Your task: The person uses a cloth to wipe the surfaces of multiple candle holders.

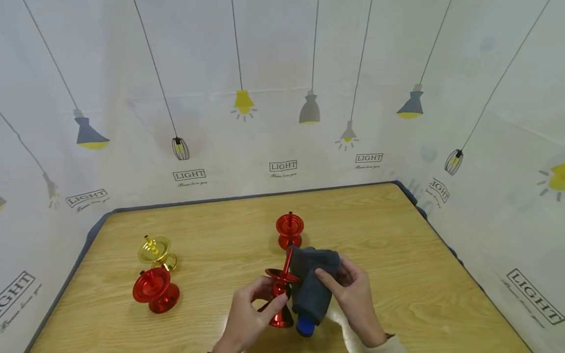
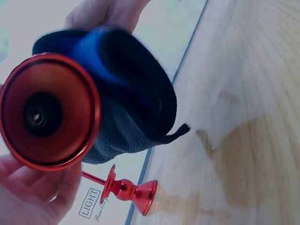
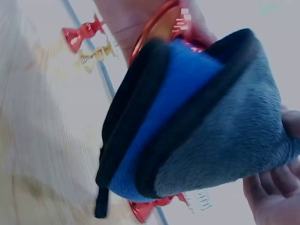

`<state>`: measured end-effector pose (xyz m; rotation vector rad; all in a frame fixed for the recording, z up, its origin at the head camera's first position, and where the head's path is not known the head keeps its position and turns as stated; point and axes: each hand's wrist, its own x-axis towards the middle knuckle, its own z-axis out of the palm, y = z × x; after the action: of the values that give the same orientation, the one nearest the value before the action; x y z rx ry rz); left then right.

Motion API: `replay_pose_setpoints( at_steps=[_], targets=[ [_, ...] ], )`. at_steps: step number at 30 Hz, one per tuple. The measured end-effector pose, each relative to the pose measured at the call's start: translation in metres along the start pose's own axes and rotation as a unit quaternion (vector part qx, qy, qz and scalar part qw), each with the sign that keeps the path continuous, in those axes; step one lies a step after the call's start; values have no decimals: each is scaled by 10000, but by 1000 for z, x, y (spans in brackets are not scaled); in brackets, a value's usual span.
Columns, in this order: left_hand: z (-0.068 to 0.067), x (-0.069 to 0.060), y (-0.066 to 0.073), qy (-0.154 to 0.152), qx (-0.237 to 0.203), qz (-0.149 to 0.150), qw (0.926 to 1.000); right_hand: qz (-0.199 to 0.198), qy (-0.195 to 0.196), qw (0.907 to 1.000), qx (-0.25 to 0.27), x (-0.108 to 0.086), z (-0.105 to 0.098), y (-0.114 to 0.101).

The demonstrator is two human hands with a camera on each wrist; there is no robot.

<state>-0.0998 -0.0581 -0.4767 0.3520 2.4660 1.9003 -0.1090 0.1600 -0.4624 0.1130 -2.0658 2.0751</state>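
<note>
A shiny red candle holder (image 1: 281,314) with a dish and a thin spike is gripped round its stem by my left hand (image 1: 249,309). In the left wrist view its hollow round base (image 2: 75,122) faces the camera. My right hand (image 1: 355,294) holds a folded dark grey cloth (image 1: 313,289) with a blue inner side (image 3: 187,89). The cloth lies against the right side of the candle holder, thumb on top. Part of the right hand's fingers is hidden behind the cloth.
Another red candle holder (image 1: 290,228) stands just beyond the hands. Over to the left are a gold candle holder (image 1: 154,250) and a further red one (image 1: 152,287), side by side on the wooden table (image 1: 212,235). A lamp-printed white curtain (image 1: 282,142) borders the table.
</note>
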Motion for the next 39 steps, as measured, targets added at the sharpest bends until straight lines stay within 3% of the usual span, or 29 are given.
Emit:
replay_pose_setpoints(
  at_steps=[3,6,12,15,18,22,24,28,33,35,39],
  targets=[
    [3,0,3,351,-189,-179,9990,-908,-364,9947,-313,-1,1,2],
    [6,0,3,479,-220,-253,9983,-1788,-745,9787,-677,-1,3,2],
    [7,-1,7,575,-326,-295,9974,-2786,-1038,9421,-1553,1,10,1],
    [5,-2,11,447,-519,-401,9968,-2988,-1032,9327,-1739,2,12,1],
    [1,-2,13,113,-1090,-679,9917,-2932,-1008,9358,-1681,2,14,2],
    [-6,-2,14,-420,-2042,-1269,9698,-2711,-1053,9493,-1194,1,15,5],
    [-8,-2,13,-656,-2314,-1462,9596,-2601,-1069,9551,-929,1,15,6],
    [-10,-2,10,-1110,-2613,-1383,9488,-2519,-1040,9596,-698,-1,15,8],
    [-10,-1,7,-1621,-2880,-1326,9345,-2576,-892,9566,-1026,-1,14,9],
    [-8,0,7,-1588,-2656,-1350,9413,-2700,-752,9514,-1276,-1,14,10],
    [-3,1,12,-942,-1624,-1116,9759,-3002,-490,9364,-1748,-1,15,9]
  ],
)
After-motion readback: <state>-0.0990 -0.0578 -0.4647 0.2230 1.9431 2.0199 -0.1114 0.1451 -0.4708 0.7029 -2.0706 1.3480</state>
